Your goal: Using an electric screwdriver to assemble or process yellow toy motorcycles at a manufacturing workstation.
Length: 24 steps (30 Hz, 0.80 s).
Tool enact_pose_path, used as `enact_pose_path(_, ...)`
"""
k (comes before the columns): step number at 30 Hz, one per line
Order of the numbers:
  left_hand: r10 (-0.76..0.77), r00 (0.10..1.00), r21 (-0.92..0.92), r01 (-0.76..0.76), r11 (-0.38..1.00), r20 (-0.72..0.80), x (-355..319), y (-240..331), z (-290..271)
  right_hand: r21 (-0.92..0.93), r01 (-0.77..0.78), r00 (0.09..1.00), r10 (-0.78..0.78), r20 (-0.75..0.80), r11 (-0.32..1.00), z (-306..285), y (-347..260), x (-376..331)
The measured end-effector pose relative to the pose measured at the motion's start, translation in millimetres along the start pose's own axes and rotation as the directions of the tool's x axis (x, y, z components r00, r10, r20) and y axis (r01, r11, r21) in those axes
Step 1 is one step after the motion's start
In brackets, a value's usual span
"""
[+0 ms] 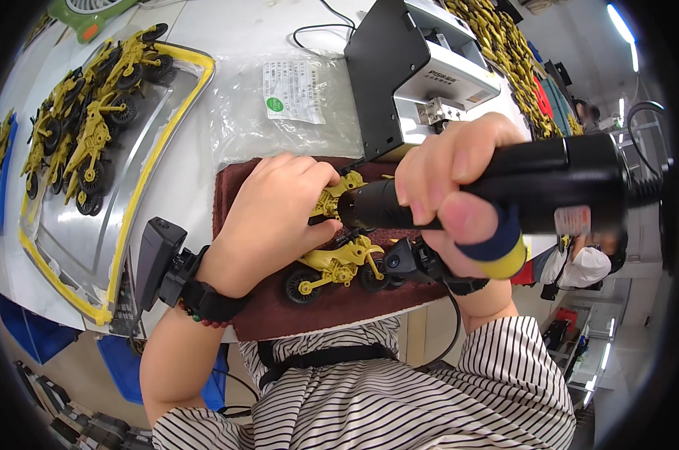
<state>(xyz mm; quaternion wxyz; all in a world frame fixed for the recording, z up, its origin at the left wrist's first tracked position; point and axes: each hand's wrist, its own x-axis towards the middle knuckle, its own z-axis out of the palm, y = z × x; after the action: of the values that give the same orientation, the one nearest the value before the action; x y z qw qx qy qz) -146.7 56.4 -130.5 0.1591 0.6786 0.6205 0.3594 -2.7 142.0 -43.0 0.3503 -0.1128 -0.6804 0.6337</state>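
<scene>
My right hand [459, 169] grips the thick black body of an electric screwdriver [557, 184], tilted so its narrow nose points left. That nose meets a yellow toy motorcycle [329, 201], which my left hand [279, 206] steadies with thumb and fingers. The hand covers much of this toy, and the driver's tip is hidden against it. Just nearer to me, a second yellow toy motorcycle [339, 262] with black wheels lies on the dark red cloth mat [268, 319]. A yellow and dark blue band wraps my right thumb.
A metal tray [159, 142] edged in yellow tape holds a pile of toy motorcycles on the left. Behind the mat lie a clear plastic bag [230, 112] and a black-and-white box-shaped machine [448, 82]. A green fan [92, 19] stands far left. Another person [585, 266] is at right.
</scene>
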Motion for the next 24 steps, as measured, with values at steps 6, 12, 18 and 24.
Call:
enact_pose_path(6, 0.01, 1.0, 0.015, -0.01, 1.0, -0.016, -1, 0, 2, -0.167, 0.063, 0.985, -0.035, 0.167, 0.984, -2, 1, 2)
enact_pose_path(12, 0.01, 1.0, 0.065, -0.009, 0.998, -0.02, -2, 1, 4, -0.059, 0.026, 0.997, -0.021, 0.077, 0.998, 1, -1, -8)
enact_pose_path(18, -0.037, 0.999, -0.037, 0.036, 0.999, -0.034, -3, 3, 10, 0.216, 0.202, 0.979, -0.205, -0.009, 0.955, -24, -26, -13)
enact_pose_path(24, -0.044, 0.999, -0.048, 0.043, 0.998, -0.021, -3, 0, 6, 0.148, 0.413, 0.906, -0.389, -0.167, 0.898, -77, -65, -14)
